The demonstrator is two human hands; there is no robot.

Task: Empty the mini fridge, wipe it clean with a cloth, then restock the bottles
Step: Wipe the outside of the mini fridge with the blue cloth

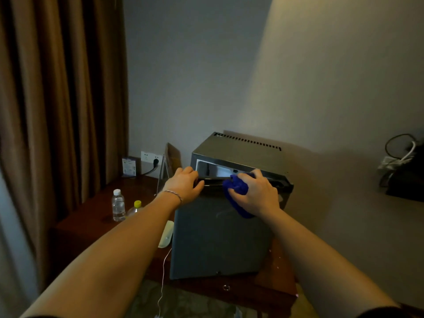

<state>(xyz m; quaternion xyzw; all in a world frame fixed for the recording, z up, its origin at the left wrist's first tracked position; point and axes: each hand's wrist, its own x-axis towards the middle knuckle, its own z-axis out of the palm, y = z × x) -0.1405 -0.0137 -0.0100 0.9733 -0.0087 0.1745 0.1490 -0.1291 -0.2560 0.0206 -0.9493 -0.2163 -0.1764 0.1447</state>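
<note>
On the desk: the fridge (220, 237) sits front and centre, door ajar by a narrow gap along its top edge, pale interior showing through the slot.
Door: dark panel facing the person, top edge running left to right, both hands lined up along that edge.
Left hand (184, 185): fingers curled over the door's top left corner, thumb on the front face, gripping the edge.
Right hand (254, 193): bunched around the cloth (236, 193), which it holds against the door's top edge, toward the right half.
Cloth: blue, crumpled, a tail of it hanging down over the door's face below the hand.
Bottles: two stand out on the desk (91, 221) to the left of the fridge, a clear one with a white cap (118, 205) and a shorter one with a yellow cap (135, 208) just beside it, so the emptying looks done or nearly so.
Key relation: the gap lies straight ahead of both hands, and its length follows the line between them; the right hand with the cloth is already at the slot, the left is placed to swing or steady the door.
Likely step: wiping along the rim or seal, though how far the door is meant to go cannot be told.
Hidden: the fridge's inside is mostly out of sight, so any bottles left within cannot be seen.
</note>
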